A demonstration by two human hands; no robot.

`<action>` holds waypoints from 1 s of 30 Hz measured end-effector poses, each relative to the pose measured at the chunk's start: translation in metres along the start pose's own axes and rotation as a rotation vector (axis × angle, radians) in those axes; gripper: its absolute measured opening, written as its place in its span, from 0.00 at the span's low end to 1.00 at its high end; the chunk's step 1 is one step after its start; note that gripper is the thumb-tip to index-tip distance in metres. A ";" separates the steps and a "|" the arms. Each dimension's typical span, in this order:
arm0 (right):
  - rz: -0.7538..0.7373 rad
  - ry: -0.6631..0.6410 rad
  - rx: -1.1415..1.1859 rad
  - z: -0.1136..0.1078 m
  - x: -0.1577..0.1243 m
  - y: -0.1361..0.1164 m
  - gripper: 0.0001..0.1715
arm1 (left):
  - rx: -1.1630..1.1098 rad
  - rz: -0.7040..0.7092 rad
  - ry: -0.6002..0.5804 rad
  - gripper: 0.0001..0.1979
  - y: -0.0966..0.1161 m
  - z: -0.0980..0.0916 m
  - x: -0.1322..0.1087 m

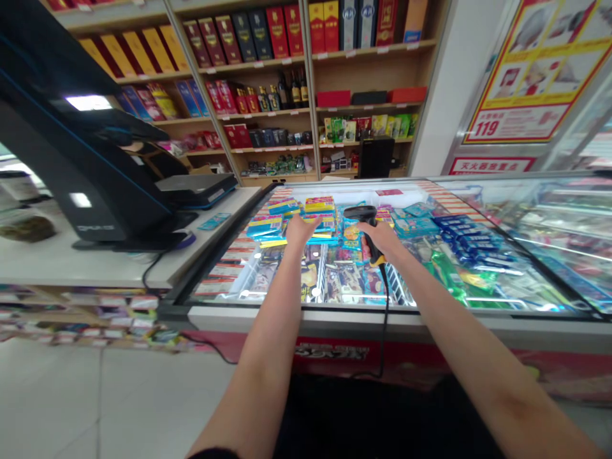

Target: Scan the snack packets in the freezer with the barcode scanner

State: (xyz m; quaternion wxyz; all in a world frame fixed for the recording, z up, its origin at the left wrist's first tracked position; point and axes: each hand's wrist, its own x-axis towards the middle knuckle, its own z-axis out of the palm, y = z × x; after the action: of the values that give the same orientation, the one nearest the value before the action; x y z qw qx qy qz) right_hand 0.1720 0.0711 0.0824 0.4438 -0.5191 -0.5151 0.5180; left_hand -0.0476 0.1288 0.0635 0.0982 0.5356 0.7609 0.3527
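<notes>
Bare forearms (268,344) are stretched across the front rim of a glass-topped freezer (344,315), with dark clothing (382,421) seen below them. Above the freezer's middle, a black barcode scanner (364,215) is grasped by its handle in the right hand (380,234); its cable (386,296) is draped down the freezer's front. Over the freezer's left part, stacked yellow-and-blue packets (320,205) are reached by the left hand (299,229), though whether any is gripped cannot be told. Bagged goods (459,274) are displayed inside the freezer. Left of it, a large black machine (119,172) is stood on a white counter (205,245). Behind the freezer, wooden shelves (344,80) are lined with boxes and bottles
</notes>
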 end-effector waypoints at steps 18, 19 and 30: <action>0.003 -0.010 0.005 0.024 0.004 0.003 0.14 | 0.008 0.003 -0.054 0.12 -0.007 -0.003 0.013; 0.005 -0.009 0.008 0.024 0.003 0.003 0.14 | -0.004 0.004 -0.036 0.12 -0.007 -0.003 0.013; 0.014 -0.013 0.036 0.019 0.001 0.002 0.16 | 0.083 -0.008 -0.140 0.24 -0.003 -0.002 0.008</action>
State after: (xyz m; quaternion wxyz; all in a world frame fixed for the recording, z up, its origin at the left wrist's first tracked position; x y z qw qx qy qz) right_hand 0.1529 0.0701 0.0787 0.4459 -0.5112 -0.5049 0.5337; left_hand -0.0537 0.1344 0.0645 0.1302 0.5595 0.7684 0.2821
